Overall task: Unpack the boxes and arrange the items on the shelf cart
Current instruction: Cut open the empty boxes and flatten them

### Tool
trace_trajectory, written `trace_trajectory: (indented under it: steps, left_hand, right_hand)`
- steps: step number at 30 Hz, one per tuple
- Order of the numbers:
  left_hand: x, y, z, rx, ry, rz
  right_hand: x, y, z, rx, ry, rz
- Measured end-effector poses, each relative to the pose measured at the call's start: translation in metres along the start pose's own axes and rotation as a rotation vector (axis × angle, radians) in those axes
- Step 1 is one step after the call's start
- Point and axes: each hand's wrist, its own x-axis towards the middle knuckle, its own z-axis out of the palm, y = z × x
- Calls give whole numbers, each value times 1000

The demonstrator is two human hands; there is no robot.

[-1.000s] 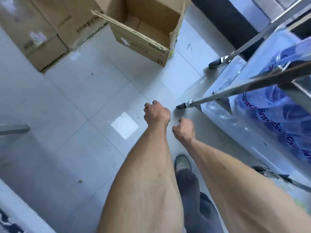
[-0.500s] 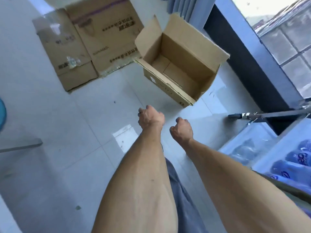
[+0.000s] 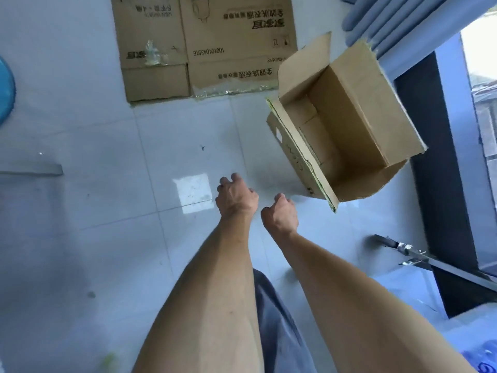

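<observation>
An open cardboard box [image 3: 349,141] stands on the tiled floor at the upper right, its flaps up and its inside bare. Both my arms stretch forward over the floor. My left hand [image 3: 235,195] hangs with fingers loosely curled and holds nothing. My right hand [image 3: 279,215] is beside it, fingers also curled, with nothing in it, a short way left of the box's near corner. The metal frame of the shelf cart [image 3: 419,258] shows at the right edge, with blue-printed plastic packs [image 3: 481,359] at the bottom right corner.
Two flattened cardboard boxes [image 3: 204,47] lie on the floor at the top. A dark window frame [image 3: 441,184] and a grey curtain [image 3: 390,20] run along the right. A blue round object [image 3: 5,90] sits at the left edge. My trouser leg [image 3: 279,319] is between my arms.
My view has swung up and left, away from the cart toward the open box and flattened cartons. Both hands stayed curled with nothing in them and now hang near the box.
</observation>
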Motion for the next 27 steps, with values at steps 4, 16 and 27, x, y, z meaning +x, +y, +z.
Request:
trace_trajectory:
  steps: [4,16,27]
  left_hand:
    - [6,-42,0,-23,-12,-113]
    - [-7,-124,-21,-176,26,-237]
    - [-28,-292,-43,-341,125,-397]
  right_hand:
    - [-1,-11,21,-109,-68,-70]
    - [-42,-73,69,-272,-117,-211]
    - [-126,-136,163,-406,-29,-357]
